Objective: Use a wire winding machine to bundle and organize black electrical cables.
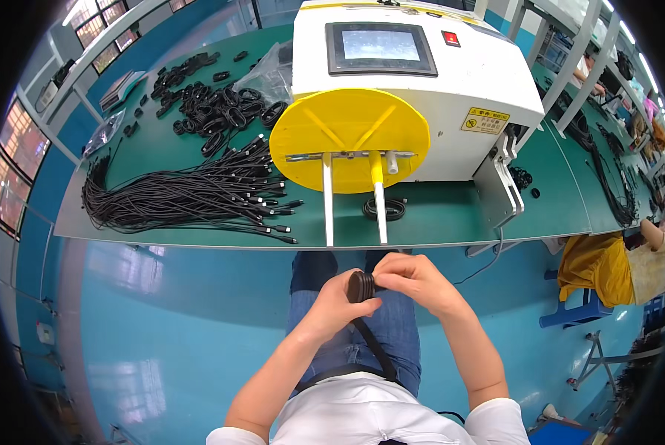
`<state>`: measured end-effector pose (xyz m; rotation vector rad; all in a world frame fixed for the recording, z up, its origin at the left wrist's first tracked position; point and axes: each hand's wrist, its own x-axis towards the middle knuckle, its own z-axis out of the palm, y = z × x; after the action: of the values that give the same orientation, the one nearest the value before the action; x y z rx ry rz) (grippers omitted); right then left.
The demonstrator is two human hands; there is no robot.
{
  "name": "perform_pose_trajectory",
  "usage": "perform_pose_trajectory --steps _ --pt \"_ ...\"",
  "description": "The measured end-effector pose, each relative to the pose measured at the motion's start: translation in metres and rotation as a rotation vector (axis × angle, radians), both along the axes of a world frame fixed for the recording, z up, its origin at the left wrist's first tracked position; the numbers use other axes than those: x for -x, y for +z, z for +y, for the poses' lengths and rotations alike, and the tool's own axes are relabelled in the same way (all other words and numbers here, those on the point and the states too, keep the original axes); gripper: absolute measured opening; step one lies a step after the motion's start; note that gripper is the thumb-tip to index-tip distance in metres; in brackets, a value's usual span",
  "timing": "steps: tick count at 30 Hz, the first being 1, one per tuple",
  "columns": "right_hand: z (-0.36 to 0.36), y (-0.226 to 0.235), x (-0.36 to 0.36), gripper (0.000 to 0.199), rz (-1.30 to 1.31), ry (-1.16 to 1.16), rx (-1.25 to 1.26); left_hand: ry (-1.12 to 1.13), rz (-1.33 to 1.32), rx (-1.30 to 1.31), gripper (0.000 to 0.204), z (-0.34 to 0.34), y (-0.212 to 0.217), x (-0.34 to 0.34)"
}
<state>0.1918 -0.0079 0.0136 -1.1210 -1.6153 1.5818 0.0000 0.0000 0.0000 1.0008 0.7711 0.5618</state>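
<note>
Head view: from where I stand, the work in hand looks like tidying or fastening a black cable coil. Done well, I'd say, the left hand should grip just firmly enough that the loops lie flush and don't fan out, while the right hand works close to the edge without tugging a turn loose.

The coil sits between the two hands, above the lap of the blue jeans and short of the green table. Its loops are inside the left hand, which is curled around them, thumb low against the near edge. The right hand is narrowed to a pinch at the coil's right side, touching it; what those fingertips hold, I can't tell.
</note>
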Motion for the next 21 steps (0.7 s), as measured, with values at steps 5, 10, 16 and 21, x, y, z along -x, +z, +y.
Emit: perform_pose_trajectory --steps 5,10,16,21 --pt "-0.019 0.010 0.029 0.020 -0.220 -0.362 -0.277 0.098 0.456 -0.591 0.022 -0.007 -0.008 -0.006" --pt "-0.027 -0.005 0.050 0.019 -0.859 -0.302 -0.773 0.077 0.572 -0.711 0.028 -0.009 -0.017 -0.009" --pt "-0.019 -0.011 0.040 0.019 -0.950 -0.103 -0.865 -0.027 0.670 -0.694 0.029 -0.004 -0.023 -0.001" --pt "-0.017 -0.002 0.035 0.019 -0.886 -0.052 -0.860 -0.034 0.587 -0.661 0.027 0.000 -0.015 0.000"
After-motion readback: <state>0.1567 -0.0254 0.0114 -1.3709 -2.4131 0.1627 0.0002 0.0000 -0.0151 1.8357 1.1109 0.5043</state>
